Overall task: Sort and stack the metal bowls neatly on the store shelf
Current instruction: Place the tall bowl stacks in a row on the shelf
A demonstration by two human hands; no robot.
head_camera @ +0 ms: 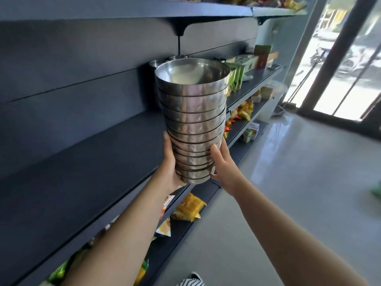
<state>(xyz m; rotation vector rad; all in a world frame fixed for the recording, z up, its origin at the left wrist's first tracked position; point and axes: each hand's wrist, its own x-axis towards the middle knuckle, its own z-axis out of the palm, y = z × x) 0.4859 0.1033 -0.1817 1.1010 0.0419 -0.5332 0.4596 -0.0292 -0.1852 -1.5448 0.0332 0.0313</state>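
Note:
A tall stack of several nested metal bowls (193, 120) hangs in the air just off the front edge of the dark shelf (86, 174). My left hand (168, 164) cups the bottom bowls from the left, fingers hidden behind the stack. My right hand (223, 164) grips the bottom bowls from the right, thumb on the near side. The stack leans slightly, its open top bowl facing up. More metal bowls (177, 58) stand on the shelf behind the stack, mostly hidden.
Green and brown boxes (253, 58) sit further right on the same shelf. Yellow snack packets (189, 207) lie on the lower shelves. An upper shelf (144, 9) runs overhead on a bracket. Grey floor (288, 182) and a glass door lie to the right.

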